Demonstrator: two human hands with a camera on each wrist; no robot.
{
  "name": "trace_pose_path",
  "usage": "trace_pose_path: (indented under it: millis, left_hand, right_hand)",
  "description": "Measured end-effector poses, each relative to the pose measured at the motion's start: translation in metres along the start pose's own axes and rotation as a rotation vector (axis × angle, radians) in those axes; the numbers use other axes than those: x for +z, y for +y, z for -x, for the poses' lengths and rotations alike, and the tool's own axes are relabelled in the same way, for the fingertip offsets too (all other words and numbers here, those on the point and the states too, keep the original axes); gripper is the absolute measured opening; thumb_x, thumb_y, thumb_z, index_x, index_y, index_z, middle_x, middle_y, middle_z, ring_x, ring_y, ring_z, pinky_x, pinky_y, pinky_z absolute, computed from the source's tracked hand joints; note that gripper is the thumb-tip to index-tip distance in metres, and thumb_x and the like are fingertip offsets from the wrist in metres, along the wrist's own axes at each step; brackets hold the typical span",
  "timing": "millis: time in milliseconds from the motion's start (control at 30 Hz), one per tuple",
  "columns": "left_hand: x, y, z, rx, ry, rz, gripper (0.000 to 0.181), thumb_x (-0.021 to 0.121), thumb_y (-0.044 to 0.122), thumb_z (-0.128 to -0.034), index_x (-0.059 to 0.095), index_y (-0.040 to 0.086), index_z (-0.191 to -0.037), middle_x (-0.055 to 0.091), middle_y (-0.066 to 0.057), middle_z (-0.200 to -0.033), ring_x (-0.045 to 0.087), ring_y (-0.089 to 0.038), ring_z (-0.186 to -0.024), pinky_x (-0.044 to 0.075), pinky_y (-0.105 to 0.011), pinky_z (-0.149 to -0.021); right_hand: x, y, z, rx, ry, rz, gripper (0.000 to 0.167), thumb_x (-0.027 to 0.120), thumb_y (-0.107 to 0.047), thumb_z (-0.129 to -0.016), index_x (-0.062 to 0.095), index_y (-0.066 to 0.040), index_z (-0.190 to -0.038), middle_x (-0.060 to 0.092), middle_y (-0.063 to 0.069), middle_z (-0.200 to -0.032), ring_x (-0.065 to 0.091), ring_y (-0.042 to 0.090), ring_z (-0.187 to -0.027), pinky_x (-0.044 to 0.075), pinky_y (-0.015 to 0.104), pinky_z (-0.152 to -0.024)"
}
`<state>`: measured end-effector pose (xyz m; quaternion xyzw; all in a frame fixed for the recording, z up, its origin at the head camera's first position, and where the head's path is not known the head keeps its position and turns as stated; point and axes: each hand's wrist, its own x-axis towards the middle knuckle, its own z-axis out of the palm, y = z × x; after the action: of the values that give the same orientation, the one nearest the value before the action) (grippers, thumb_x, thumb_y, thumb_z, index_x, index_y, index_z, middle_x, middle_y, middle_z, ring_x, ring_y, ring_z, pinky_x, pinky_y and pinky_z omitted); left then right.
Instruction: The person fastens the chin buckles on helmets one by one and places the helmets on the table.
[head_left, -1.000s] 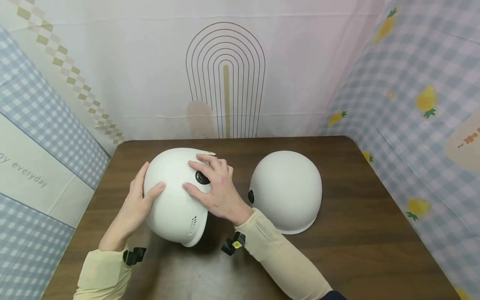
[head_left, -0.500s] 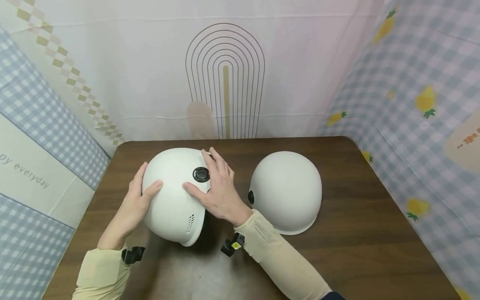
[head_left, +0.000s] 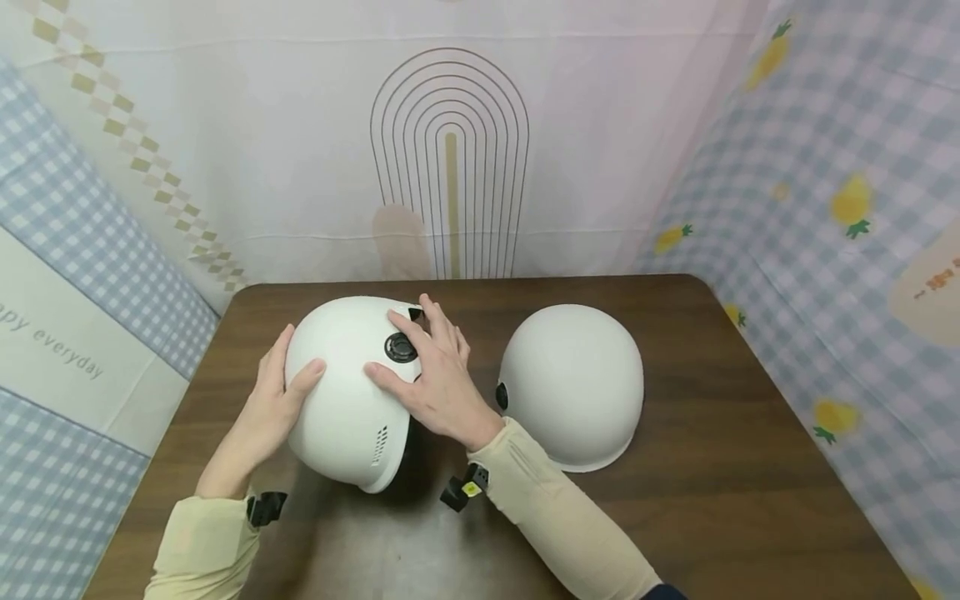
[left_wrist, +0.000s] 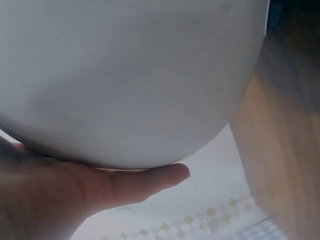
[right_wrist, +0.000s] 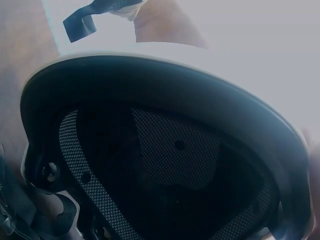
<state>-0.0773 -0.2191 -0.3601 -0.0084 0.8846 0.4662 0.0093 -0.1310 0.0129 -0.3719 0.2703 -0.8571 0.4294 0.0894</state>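
Observation:
A white helmet (head_left: 341,375) is tilted on its side, with its opening facing right. My left hand (head_left: 279,400) holds the left of its shell between thumb and fingers; in the left wrist view, part of that hand (left_wrist: 105,190) lies along the curved shell. On the other side, my right hand (head_left: 442,375) grips the helmet near its rim, thumb on the shell and index finger bent above a black round disc (head_left: 401,347). The right wrist view looks into the dark padded lining (right_wrist: 175,145), with a black strap (right_wrist: 30,210) hanging at lower left. Some right fingertips are hidden.
A second white helmet (head_left: 573,383) stands dome-up to the right, close to my right forearm. Both are on a brown wooden table (head_left: 720,467). Patterned cloth (head_left: 315,150) hangs behind the table and along its sides.
The right index finger lifted forward off the black disc, then bent back onto the shell just above it. The helmet has turned very slightly left, so the disc shows more.

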Motion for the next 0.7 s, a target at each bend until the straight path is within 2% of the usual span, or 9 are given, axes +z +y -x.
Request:
trace_pose_path:
  millis: [167,267,367,500,600,700]
  left_hand:
    - [0.0046,0.0000,-0.0025,0.128,0.051,-0.012,0.072,0.043,0.038,-0.1026,0.000,0.019,-0.158,-0.001,-0.018,-0.159,0.014,-0.050,-0.139,0.022,-0.077,-0.096]
    - [0.0059,0.0005,-0.0032,0.171,0.062,-0.021,0.068,0.042,0.035,-0.1037,0.002,0.021,-0.158,0.002,-0.019,-0.159,0.014,-0.048,-0.140,0.021,-0.077,-0.096]
    - [0.0054,0.0012,-0.0017,0.164,0.060,-0.021,0.067,0.040,0.035,-0.1042,0.002,0.024,-0.158,0.003,-0.019,-0.159,0.016,-0.050,-0.139,0.022,-0.078,-0.094]
    - [0.0053,-0.0002,0.0007,0.146,0.070,-0.038,0.068,0.040,0.037,-0.1036,0.001,0.025,-0.158,0.004,-0.019,-0.159,0.020,-0.052,-0.136,0.025,-0.077,-0.093]
    - [0.0056,-0.0020,0.0018,0.137,0.079,-0.067,0.074,0.046,0.038,-0.1013,0.001,0.025,-0.158,0.004,-0.019,-0.159,0.025,-0.053,-0.134,0.027,-0.077,-0.092]
    - [0.0059,-0.0029,0.0018,0.121,0.088,-0.080,0.081,0.053,0.039,-0.0978,0.000,0.026,-0.158,0.005,-0.018,-0.159,0.029,-0.052,-0.131,0.029,-0.076,-0.092]
  right_hand:
    - [0.0005,-0.0010,-0.0018,-0.002,-0.005,0.000,0.067,0.056,-0.061,-0.089,0.045,-0.026,-0.145,0.017,0.004,-0.159,0.006,0.014,-0.146,0.008,0.063,-0.110]
    - [0.0006,-0.0015,-0.0031,0.005,-0.011,-0.005,0.067,0.057,-0.061,-0.089,0.045,-0.026,-0.145,0.019,0.004,-0.159,0.006,0.016,-0.147,0.007,0.062,-0.110]
    - [0.0015,-0.0023,-0.0046,0.011,-0.010,-0.013,0.070,0.057,-0.060,-0.089,0.042,-0.025,-0.147,0.020,0.004,-0.158,0.008,0.019,-0.147,0.007,0.061,-0.110]
    - [0.0045,-0.0042,-0.0048,0.063,0.009,-0.067,0.087,0.061,-0.062,-0.085,0.023,-0.023,-0.154,0.010,0.002,-0.160,0.015,0.024,-0.145,0.010,0.060,-0.110]
    - [0.0069,-0.0051,-0.0040,0.119,0.026,-0.139,0.099,0.064,-0.063,-0.083,0.010,-0.022,-0.155,0.005,-0.001,-0.160,0.019,0.028,-0.143,0.014,0.061,-0.109]
    - [0.0077,-0.0050,-0.0027,0.174,0.033,-0.206,0.102,0.065,-0.064,-0.081,0.008,-0.023,-0.155,0.009,-0.003,-0.158,0.023,0.027,-0.140,0.020,0.060,-0.108]
